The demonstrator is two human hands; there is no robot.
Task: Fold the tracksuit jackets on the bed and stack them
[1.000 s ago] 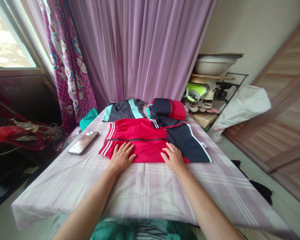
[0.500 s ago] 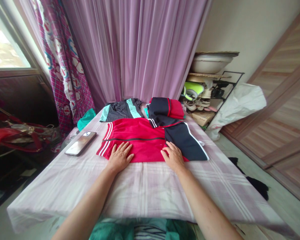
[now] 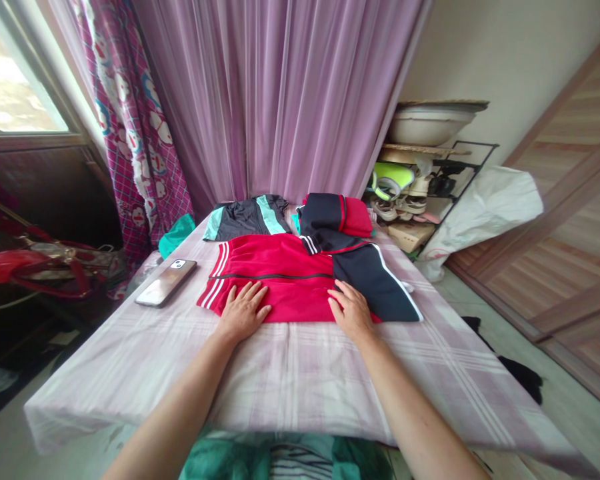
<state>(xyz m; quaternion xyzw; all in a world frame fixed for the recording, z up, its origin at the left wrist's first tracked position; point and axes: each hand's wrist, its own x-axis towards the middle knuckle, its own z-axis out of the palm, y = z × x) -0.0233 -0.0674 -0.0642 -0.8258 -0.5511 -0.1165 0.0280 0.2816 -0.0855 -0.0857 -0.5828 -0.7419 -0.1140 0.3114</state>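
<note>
A red and dark navy zip jacket [image 3: 285,257] lies flat on the table, its white-striped hem toward the left and one striped cuff folded across the top. My left hand [image 3: 243,311] rests on the red lower part near the hem, fingers spread. On the navy and red border at the right lies my right hand [image 3: 353,310], its fingers apart and slightly bent. Neither hand grips the cloth. Behind the jacket are a dark grey garment with mint panels [image 3: 247,219] and a folded navy and red garment [image 3: 335,215].
A phone [image 3: 167,283] lies left of the jacket on the checked tablecloth [image 3: 290,380]. Teal cloth [image 3: 177,235] hangs by the table's left edge. Purple curtains [image 3: 280,100] close off the back. A shoe rack [image 3: 420,180] and a white sack [image 3: 485,207] stand at the right.
Both hands stay on the jacket in nearly the same places. The whole view has shifted slightly, so things appear a little further right.
</note>
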